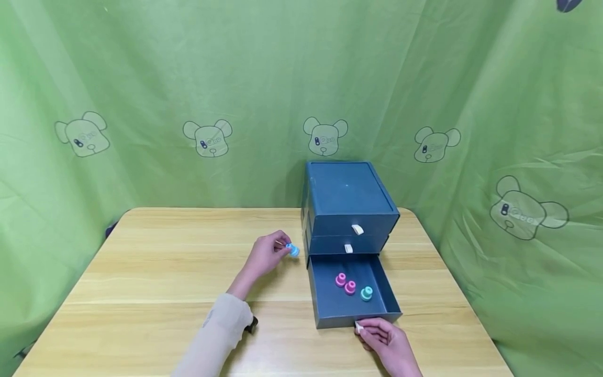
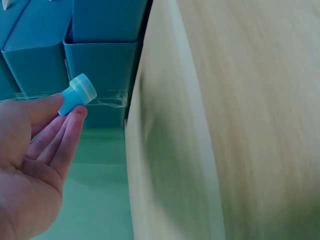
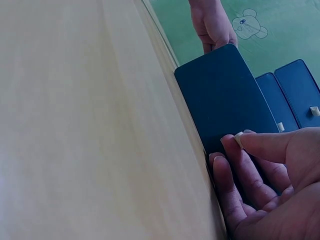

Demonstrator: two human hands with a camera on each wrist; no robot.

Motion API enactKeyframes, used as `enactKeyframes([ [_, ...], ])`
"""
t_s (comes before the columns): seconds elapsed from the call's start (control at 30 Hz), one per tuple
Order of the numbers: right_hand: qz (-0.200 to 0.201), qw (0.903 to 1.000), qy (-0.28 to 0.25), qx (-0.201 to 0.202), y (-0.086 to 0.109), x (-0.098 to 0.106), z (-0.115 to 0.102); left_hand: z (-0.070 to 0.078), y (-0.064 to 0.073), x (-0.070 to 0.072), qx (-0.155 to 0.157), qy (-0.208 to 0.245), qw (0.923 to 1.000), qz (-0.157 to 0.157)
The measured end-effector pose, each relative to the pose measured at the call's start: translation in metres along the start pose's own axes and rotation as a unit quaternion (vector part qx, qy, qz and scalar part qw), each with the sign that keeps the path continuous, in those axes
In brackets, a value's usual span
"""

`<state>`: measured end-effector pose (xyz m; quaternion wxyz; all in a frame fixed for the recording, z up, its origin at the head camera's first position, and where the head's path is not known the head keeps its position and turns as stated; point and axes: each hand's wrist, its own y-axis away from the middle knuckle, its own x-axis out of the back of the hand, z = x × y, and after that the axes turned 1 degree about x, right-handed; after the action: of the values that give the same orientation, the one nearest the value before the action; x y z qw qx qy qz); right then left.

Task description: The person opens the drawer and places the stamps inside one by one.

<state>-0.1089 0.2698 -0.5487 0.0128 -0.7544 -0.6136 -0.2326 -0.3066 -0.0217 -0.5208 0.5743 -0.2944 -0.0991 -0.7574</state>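
Observation:
Between thumb and fingers my left hand (image 1: 267, 254) pinches a small light-blue stepped plastic piece (image 2: 78, 93), held above the table just left of the blue drawer cabinet (image 1: 350, 188). At the front, my right hand (image 1: 388, 343) pinches the white pull tab (image 3: 239, 138) of the bottom drawer (image 1: 339, 320), which is pulled out. Inside that drawer, two pink pieces (image 1: 350, 287) of similar shape stand close together, with a teal piece (image 1: 366, 293) to their right.
The two upper drawers, each with a white tab (image 1: 358, 229), are closed. Clear tape (image 2: 112, 99) runs along the cabinet's side. The wooden table (image 1: 165, 272) extends to the left, and a green curtain (image 1: 264, 78) hangs behind and at both sides.

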Motion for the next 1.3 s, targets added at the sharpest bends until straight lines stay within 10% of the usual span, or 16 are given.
enactKeyframes([
  [1.3,-0.003,0.9998,0.019,-0.012,0.0,0.001,-0.001,0.044,0.03,-0.017,-0.036,0.087,0.9915,-0.09],
])
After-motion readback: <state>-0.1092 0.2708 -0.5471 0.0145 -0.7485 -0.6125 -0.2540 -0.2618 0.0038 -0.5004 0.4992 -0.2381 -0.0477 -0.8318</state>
